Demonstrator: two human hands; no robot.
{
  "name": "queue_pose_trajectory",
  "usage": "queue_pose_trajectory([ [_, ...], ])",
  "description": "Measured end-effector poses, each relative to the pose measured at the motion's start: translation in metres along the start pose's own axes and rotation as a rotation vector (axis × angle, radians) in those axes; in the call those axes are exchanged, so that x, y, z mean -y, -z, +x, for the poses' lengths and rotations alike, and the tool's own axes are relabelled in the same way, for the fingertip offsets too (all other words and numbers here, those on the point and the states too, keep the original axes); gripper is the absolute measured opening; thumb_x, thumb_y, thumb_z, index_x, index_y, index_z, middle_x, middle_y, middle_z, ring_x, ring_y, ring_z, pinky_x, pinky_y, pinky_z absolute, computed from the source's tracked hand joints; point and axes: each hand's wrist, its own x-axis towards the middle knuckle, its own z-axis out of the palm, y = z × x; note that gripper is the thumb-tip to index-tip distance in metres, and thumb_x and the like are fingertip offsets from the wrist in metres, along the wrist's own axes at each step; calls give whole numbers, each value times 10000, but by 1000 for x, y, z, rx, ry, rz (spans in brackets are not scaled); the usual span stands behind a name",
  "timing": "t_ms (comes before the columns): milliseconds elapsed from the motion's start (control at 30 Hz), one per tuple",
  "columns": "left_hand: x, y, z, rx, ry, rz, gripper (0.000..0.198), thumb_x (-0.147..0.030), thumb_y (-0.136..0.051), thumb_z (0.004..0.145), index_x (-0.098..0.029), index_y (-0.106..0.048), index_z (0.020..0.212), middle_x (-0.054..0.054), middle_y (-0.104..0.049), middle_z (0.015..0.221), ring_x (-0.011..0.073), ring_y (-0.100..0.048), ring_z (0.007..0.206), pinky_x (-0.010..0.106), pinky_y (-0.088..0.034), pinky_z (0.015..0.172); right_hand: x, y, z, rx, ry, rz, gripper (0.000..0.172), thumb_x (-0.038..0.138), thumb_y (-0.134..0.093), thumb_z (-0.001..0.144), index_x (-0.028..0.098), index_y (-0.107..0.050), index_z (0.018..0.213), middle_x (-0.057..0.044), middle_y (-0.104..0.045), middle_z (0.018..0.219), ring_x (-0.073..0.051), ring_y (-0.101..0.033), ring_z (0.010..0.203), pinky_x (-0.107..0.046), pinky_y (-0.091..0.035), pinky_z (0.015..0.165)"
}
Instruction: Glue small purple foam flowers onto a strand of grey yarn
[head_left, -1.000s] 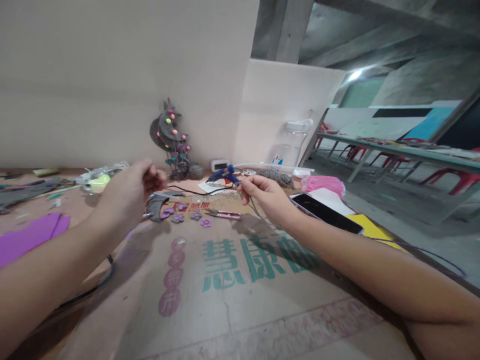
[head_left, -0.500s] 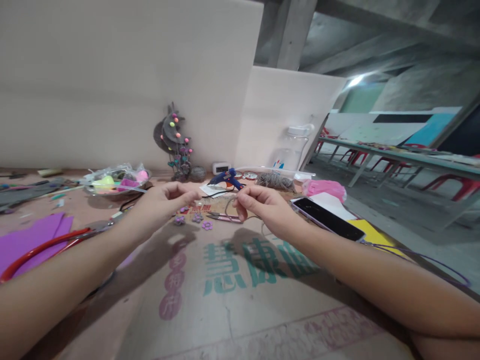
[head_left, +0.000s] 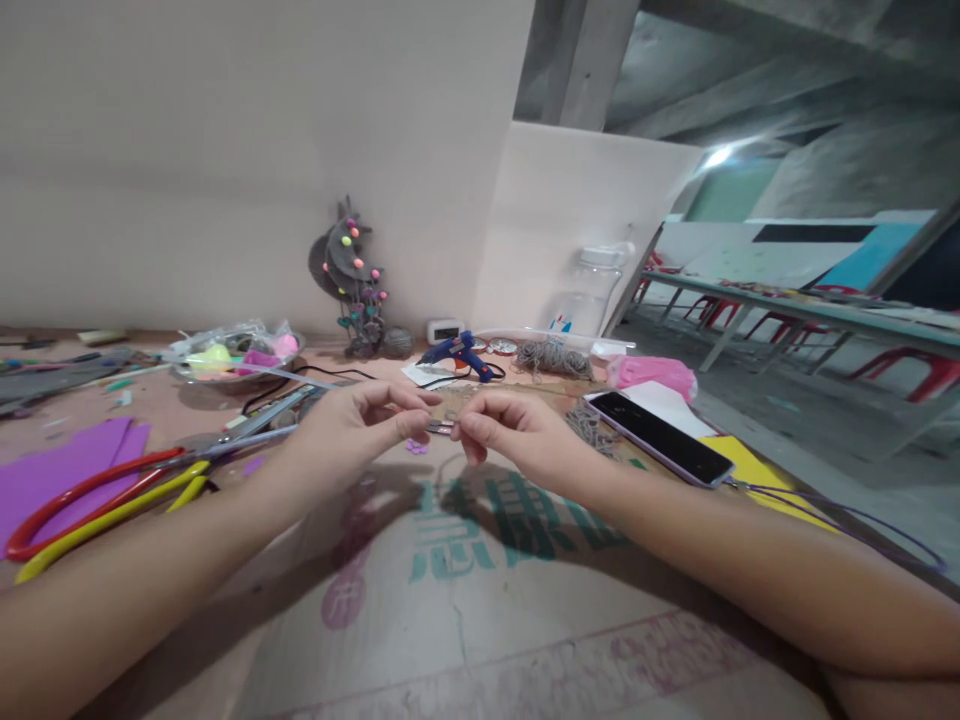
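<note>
Thin grey strand [head_left: 451, 461], centre of frame: slender, curved, indistinct, pinched in the fingers of the right hand [head_left: 517, 430]; left hand [head_left: 356, 428] faces it, thumb and fingers parted, nothing visible in its grasp. Printed cardboard [head_left: 405, 650] covers mid-worktop [head_left: 161, 402], purple flower [head_left: 417, 447] just under the left fingertips, red-handled tool [head_left: 161, 458] at left, phone [head_left: 660, 438] right of centre. Room: pale partition [head_left: 247, 170] upper left, long table [head_left: 795, 308] and red stools [head_left: 910, 368] at right, concrete ceiling [head_left: 750, 85] above.
</note>
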Motion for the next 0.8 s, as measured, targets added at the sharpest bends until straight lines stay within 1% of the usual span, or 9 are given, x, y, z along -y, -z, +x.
queue_pose_trajectory([
  [67,3,-8,-5,85,23,-102,233,-362,-570,817,-184,-620,959,46,-684,946,157,-647,768,265,-508,686,-1,-4,-1,16,-15,-2,187,298,-526,855,155,-585,750,26,-550,598,-83,-511,567,-230,-403,587],
  [133,5,-14,-8,132,4,-198,310,-345,-558,828,-208,-570,1106,58,-648,1091,164,-644,843,285,-514,733,-1,-6,-2,33,-8,-5,185,287,-528,852,156,-579,731,24,-558,612,-79,-509,568,-223,-400,578],
  [200,6,-16,-9,177,-20,-184,340,-331,-571,819,-225,-568,1143,50,-624,1157,173,-619,929,286,-496,785,-1,-7,-3,38,6,-22,190,286,-525,852,158,-580,723,24,-558,617,-78,-509,572,-221,-400,577],
  [300,5,-13,-9,162,-30,30,236,-367,-558,817,-207,-664,954,19,-675,948,163,-606,833,251,-466,710,1,-5,-4,22,20,-77,189,296,-527,853,159,-594,742,24,-557,609,-84,-518,578,-226,-403,584],
  [367,3,-9,-8,150,0,156,262,-411,-533,819,-190,-674,829,2,-645,764,147,-575,702,230,-425,602,3,-1,-3,-3,42,-106,196,293,-525,855,156,-590,731,21,-559,607,-88,-525,586,-232,-412,598],
  [433,3,-6,-7,199,59,212,294,-437,-513,820,-182,-650,770,-15,-580,655,128,-526,598,217,-372,524,5,5,-1,-48,79,-113,214,297,-516,861,155,-575,711,17,-561,608,-89,-525,585,-235,-416,601],
  [533,3,-2,-4,282,119,203,293,-437,-494,823,-181,-604,735,-33,-520,604,108,-480,532,206,-332,491,8,16,4,-148,148,-99,231,323,-514,864,158,-556,707,18,-555,605,-89,-515,570,-235,-413,588],
  [667,-1,3,1,300,139,172,289,-420,-484,817,-166,-574,713,-31,-501,594,109,-473,542,205,-337,507,8,37,13,-316,238,-111,239,332,-531,862,157,-564,702,22,-545,586,-83,-505,575,-224,-408,612],
  [800,-4,10,8,315,129,207,308,-419,-466,813,-159,-531,661,-22,-484,585,116,-448,557,213,-331,516,0,63,22,-441,258,-54,240,371,-574,832,162,-571,714,28,-543,563,-76,-493,539,-204,-387,556],
])
